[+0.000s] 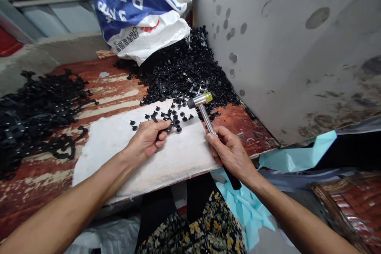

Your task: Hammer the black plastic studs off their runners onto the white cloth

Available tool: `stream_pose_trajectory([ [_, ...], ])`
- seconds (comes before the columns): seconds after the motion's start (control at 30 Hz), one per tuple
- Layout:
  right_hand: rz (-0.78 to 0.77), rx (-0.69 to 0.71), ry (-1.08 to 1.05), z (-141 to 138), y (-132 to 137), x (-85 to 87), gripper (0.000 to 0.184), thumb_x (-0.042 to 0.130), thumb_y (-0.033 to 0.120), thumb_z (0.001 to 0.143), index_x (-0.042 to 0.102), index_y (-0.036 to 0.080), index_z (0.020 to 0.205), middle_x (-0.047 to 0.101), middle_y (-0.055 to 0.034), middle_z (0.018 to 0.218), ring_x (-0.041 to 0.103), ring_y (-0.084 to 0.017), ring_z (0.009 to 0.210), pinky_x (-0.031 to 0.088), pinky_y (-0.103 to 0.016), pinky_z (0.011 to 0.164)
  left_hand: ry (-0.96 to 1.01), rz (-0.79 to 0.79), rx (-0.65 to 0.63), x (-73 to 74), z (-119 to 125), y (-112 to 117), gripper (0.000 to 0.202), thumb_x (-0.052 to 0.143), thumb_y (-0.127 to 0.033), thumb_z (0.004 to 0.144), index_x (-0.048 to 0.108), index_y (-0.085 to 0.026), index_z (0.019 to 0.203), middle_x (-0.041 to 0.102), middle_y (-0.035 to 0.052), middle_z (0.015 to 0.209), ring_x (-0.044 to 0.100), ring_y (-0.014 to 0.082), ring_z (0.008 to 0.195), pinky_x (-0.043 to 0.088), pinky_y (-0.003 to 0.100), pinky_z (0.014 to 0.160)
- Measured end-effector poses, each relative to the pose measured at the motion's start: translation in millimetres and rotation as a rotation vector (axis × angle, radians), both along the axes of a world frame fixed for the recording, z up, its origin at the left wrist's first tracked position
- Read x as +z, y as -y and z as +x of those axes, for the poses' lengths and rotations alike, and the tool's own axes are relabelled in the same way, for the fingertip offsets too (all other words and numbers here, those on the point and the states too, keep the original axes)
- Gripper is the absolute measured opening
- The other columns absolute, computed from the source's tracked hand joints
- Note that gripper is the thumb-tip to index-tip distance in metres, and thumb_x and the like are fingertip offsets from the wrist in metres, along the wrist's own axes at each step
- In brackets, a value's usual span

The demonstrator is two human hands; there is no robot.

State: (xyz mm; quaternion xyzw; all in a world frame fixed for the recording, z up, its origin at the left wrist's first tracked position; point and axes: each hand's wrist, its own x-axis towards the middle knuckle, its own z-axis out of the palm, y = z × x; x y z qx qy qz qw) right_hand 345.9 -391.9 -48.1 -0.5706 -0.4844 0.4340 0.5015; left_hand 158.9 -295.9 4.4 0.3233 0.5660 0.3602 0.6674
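My right hand [230, 152] is wrapped round the shaft of a small hammer [206, 117], whose metal head with a yellow face [200, 99] hovers over the far edge of a white cloth pad [166, 162]. My left hand [149, 139] rests on the pad with its fingers pinched on a black plastic strip of small parts [172, 125]. Several loose black button-like pieces [157, 117] lie scattered on the pad just beyond my fingers.
A large heap of black plastic parts [184, 71] spills from a blue-and-white woven sack [139, 8] at the back. Another pile of black strips [35, 107] lies at the left on the worn red table [113, 87]. A stained grey wall [282, 47] stands at the right.
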Motion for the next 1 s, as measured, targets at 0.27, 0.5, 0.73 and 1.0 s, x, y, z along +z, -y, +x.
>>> stream_pose_trajectory([
  [0.27,-0.005,0.004,-0.024,0.7,0.9,2.0,0.031,0.054,0.050,0.090,0.057,0.020,0.092,0.043,0.0091,0.052,0.035,-0.009,0.040,0.026,-0.023,0.040,-0.067,-0.003,0.014,3.2,5.8,-2.1,0.025,0.058,0.002,0.085,0.050,-0.011,0.065,0.048,-0.0054,0.049,0.033,0.0007,0.031,0.020,0.011,0.025],
  [0.5,0.001,0.009,-0.047,0.8,0.5,0.7,0.030,0.056,0.050,0.090,0.056,0.020,0.090,0.043,0.0091,0.053,0.034,-0.009,0.040,0.026,-0.023,0.040,-0.088,0.003,0.014,1.2,5.9,-3.2,0.021,0.059,0.001,0.084,0.051,-0.011,0.069,0.054,-0.0026,0.054,0.034,0.0008,0.031,0.019,0.010,0.025],
  [0.73,-0.008,0.016,-0.033,2.8,0.6,-2.2,0.030,0.055,0.050,0.091,0.056,0.020,0.091,0.043,0.0086,0.053,0.035,-0.009,0.042,0.026,-0.023,0.040,-0.103,0.016,0.016,-2.8,4.6,-5.7,0.019,0.061,-0.001,0.082,0.052,-0.011,0.069,0.059,0.0008,0.058,0.033,-0.0002,0.030,0.019,0.010,0.026],
  [1.0,-0.016,0.034,-0.038,1.7,2.4,-1.4,0.028,0.053,0.048,0.091,0.054,0.020,0.088,0.050,0.0051,0.065,0.037,-0.008,0.046,0.032,-0.022,0.041,-0.171,0.054,-0.013,-2.5,4.5,-11.0,0.021,0.061,0.000,0.076,0.054,-0.010,0.060,0.051,-0.0021,0.048,0.029,0.0009,0.028,0.017,0.012,0.026],
])
